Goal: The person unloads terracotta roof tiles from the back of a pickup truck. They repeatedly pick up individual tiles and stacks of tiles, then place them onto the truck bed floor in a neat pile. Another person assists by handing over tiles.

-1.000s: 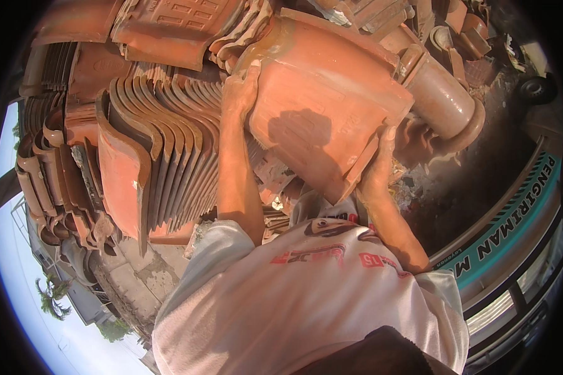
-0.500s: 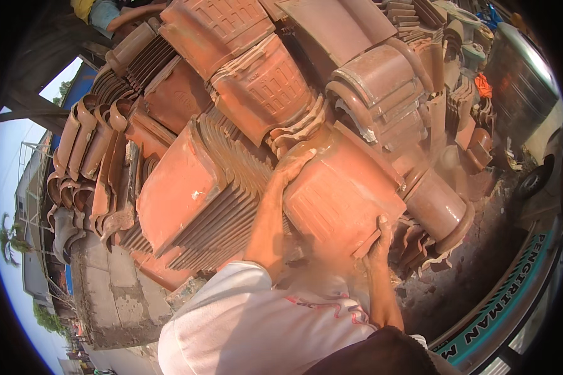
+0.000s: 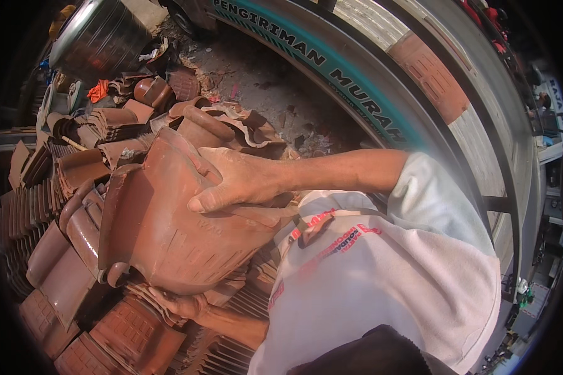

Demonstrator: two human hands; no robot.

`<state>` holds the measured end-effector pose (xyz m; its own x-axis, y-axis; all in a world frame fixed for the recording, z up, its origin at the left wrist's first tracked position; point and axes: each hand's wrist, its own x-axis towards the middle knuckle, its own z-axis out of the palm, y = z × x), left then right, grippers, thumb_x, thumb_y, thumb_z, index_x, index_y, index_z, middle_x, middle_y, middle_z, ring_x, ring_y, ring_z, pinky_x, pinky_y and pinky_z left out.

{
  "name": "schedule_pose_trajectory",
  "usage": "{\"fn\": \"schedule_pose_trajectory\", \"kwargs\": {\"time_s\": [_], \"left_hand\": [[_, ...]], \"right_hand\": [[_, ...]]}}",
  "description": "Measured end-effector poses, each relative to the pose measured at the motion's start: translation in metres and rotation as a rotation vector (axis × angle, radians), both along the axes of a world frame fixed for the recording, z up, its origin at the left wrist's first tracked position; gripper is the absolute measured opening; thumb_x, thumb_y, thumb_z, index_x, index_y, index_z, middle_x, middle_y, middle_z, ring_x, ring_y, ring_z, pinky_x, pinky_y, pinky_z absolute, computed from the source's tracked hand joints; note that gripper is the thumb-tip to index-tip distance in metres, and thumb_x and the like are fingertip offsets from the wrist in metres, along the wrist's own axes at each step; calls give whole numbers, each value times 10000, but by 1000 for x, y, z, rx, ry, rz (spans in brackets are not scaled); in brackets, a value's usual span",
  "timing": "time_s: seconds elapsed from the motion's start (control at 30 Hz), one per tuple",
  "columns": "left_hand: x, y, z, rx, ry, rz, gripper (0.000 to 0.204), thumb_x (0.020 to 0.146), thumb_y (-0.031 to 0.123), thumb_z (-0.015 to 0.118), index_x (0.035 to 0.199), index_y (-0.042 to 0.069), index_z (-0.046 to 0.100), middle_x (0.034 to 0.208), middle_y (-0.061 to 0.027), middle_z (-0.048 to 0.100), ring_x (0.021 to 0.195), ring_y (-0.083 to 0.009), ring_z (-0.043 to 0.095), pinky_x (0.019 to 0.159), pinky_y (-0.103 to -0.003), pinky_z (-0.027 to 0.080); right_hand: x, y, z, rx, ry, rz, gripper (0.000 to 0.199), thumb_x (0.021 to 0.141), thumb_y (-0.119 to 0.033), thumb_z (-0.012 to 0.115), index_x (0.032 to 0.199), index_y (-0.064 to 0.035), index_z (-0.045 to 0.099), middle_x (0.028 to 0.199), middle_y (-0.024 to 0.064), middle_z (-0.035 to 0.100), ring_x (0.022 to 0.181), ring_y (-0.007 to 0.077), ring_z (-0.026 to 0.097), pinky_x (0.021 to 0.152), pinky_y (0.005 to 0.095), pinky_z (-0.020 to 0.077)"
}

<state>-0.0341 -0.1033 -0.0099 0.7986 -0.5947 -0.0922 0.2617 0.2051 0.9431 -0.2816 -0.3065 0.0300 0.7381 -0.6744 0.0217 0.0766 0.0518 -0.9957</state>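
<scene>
Held over the tile pile [image 3: 131,331], the clay tile [image 3: 175,231] looks heavy, stiff and breakable, best taken by opposite edges, as the right hand [image 3: 241,178] and left hand [image 3: 181,305] grasp it.

dozens of roof tiles [image 3: 181,247], two hands [image 3: 244,179], one metal drum [image 3: 100,40], one orange rag [image 3: 98,91], one teal-banded vehicle [image 3: 356,78]

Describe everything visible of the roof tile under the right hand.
The roof tile looks like fired clay: reddish-brown, curved, with shallow embossed marks and grooves on its face. It is tilted, over stacked tiles. The right hand grips its upper part, thumb on the face; the left hand is at its lower edge. Whether the darker piece at its left belongs to it is unclear.
</scene>
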Motion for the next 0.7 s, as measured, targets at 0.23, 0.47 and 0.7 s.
{"fn": "schedule_pose_trajectory", "kwargs": {"time_s": [0.23,0.47,0.7], "left_hand": [[-83,-141,61,-517,49,-443,622,998,441,465,1469,44,383,1507,-159,353,1383,-328,350,1166,-509,268],[-251,-276,188,-713,-102,-613,522,1022,422,427,1410,73,460,1453,-121,449,1345,-276,424,1101,-469,368],[-442,-408,300,-754,-116,-1299,461,1038,384,446,1345,48,520,1279,-108,610,1172,-259,596,1035,-414,453]], "right_hand": [[-118,-37,207,-492,173,-169,615,812,-457,726,1171,25,593,1043,129,639,1022,205,613,908,331,479],[-301,-25,282,-636,157,-583,569,874,-457,636,1219,-8,575,1096,130,634,1013,188,623,892,332,502],[-471,1,280,-615,-160,-1091,531,936,-456,545,1267,-41,557,1149,130,629,1005,170,632,877,334,526]]}}
